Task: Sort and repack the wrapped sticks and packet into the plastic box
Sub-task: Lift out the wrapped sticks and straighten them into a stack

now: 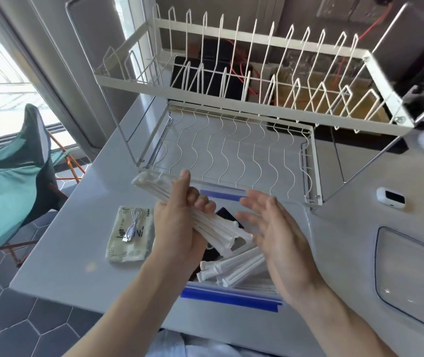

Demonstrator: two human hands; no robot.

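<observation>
My left hand [180,222] grips a bundle of white paper-wrapped sticks [221,231] held slantwise above the clear plastic box [231,297] with blue handles. My right hand [275,238] is open, palm turned toward the bundle's lower end, just beside it. More wrapped sticks [234,270] lie inside the box, partly hidden under my hands. A pale packet [129,234] holding a white cable lies flat on the counter left of the box.
A white two-tier wire dish rack [231,112] stands just behind the box. The box's clear lid [412,274] lies at the right. A small white device [390,197] sits right of the rack. The counter edge is near me; a green chair [12,176] stands left.
</observation>
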